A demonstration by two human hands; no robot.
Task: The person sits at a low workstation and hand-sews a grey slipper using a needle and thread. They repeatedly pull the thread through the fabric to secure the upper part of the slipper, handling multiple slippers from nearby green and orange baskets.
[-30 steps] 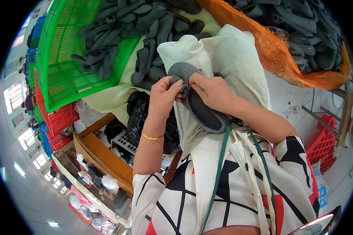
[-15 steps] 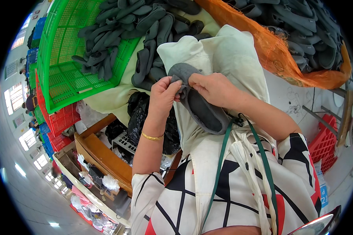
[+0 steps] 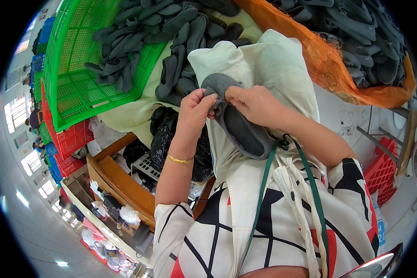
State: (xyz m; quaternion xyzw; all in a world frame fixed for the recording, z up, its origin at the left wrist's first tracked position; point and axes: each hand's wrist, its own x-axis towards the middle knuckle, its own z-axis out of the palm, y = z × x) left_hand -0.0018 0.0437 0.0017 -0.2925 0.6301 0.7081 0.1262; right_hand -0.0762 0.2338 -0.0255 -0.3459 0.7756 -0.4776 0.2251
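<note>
A dark grey slipper point(image 3: 246, 132) rests on the pale cloth apron point(image 3: 282, 69) over my lap, its toe pointing away and its heel toward me. My left hand point(image 3: 196, 109) pinches the edge of its upper between thumb and fingers. On the other side of the opening, my right hand point(image 3: 252, 104) has its fingertips pressed together at the same edge. Both hands are closed, close together, and the edge between them looks bunched up. Whether a small tool or thread is in the right fingertips cannot be seen.
A green plastic basket point(image 3: 81, 99) at far left holds many grey slippers point(image 3: 120, 51). An orange woven sack point(image 3: 310, 55) at far right holds more. Black plastic bags point(image 3: 201, 155) and a brown wooden drawer or frame point(image 3: 129, 185) lie left of me. A red crate point(image 3: 380, 171) stands right.
Both hands keep nearly the same place on the slipper. The fingers shift only slightly at its edge, and the view tilts a little.
</note>
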